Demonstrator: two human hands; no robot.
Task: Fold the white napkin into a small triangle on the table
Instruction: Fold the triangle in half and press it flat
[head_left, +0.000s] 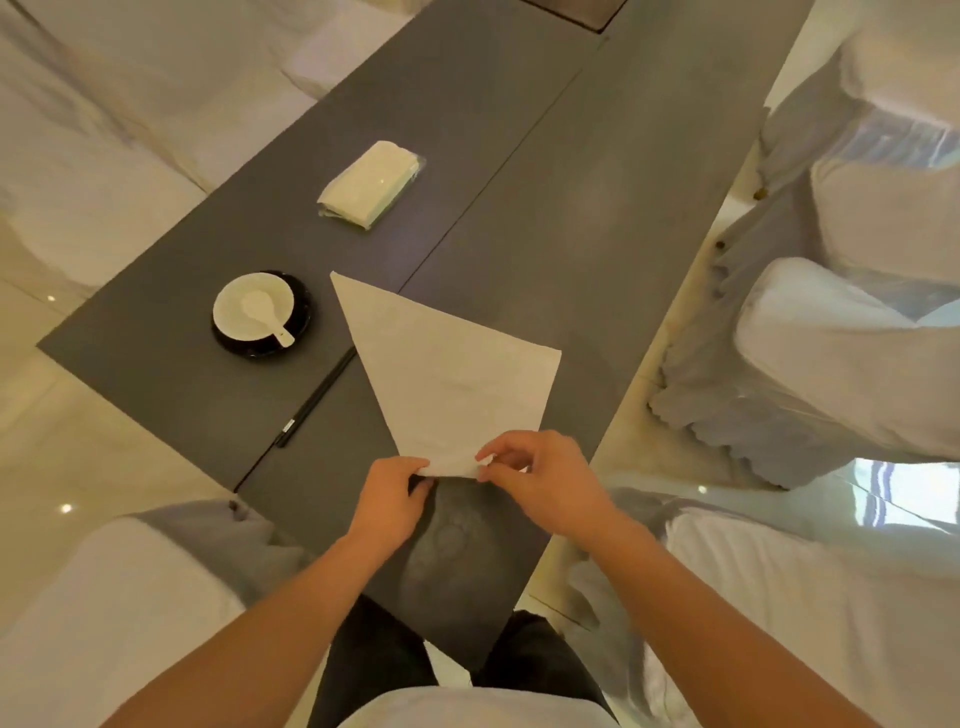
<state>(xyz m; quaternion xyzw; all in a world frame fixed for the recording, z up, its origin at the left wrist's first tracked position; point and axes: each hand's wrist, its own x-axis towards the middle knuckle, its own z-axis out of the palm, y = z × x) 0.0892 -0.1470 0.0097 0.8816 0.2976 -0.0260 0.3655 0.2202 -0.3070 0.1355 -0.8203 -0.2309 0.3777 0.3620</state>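
The napkin lies flat on the grey table, folded into a large triangle whose narrow point faces the person at the near edge. Both hands work that point. The left hand pinches its left side between thumb and fingers, knuckles up. The right hand pinches the right side with thumb and forefinger, the other fingers curled loosely above. The tip is lifted slightly off the table between the two hands, while the rest of the cloth stays down.

To the left of the napkin sits a white bowl on a black saucer. Inside the bowl rests a white spoon, its handle leaning over the rim toward the person. Dark chopsticks lie just beside the napkin's left edge, their far end tucked under or against it; I cannot tell which. Farther up the table lies a clear packet holding a folded white towel or stack of tissues.

Chairs in white covers stand along both sides of the table.
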